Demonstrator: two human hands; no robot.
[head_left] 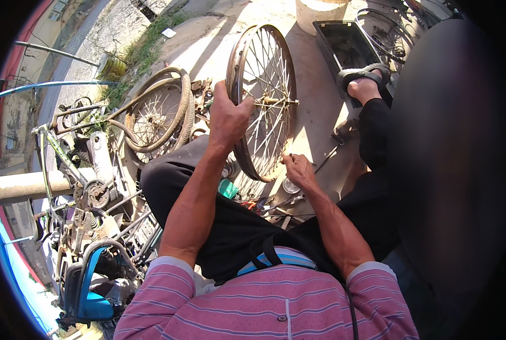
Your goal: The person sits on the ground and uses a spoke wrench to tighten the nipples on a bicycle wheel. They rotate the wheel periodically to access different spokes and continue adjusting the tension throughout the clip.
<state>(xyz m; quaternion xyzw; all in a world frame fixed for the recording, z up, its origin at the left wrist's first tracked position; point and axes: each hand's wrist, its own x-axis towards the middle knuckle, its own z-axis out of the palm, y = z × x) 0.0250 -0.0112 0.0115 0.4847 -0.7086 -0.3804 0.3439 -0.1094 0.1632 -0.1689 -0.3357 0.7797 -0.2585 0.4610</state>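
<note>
A spoked bicycle wheel (pixel 237 62) stands upright in front of me, its hub (pixel 270 101) at the middle. My left hand (pixel 229 117) is closed on the left side of its rim. My right hand (pixel 298 169) is pinched at the lower right of the wheel, by the rim and spokes, around something small that I cannot make out. Below the wheel, between my bent legs, lie a green item (pixel 228 187) and scattered small parts, partly hidden. My right foot (pixel 364 89), in a black sandal, rests beside a black tub (pixel 327 35).
Left are more wheels with tyres (pixel 186 113), bicycle frames (pixel 60 153), a pale post (pixel 20 187) and piled parts (pixel 94 226). A pale bucket (pixel 319 11) and loose hoops (pixel 380 20) lie at the back. A blurred dark area covers the right side.
</note>
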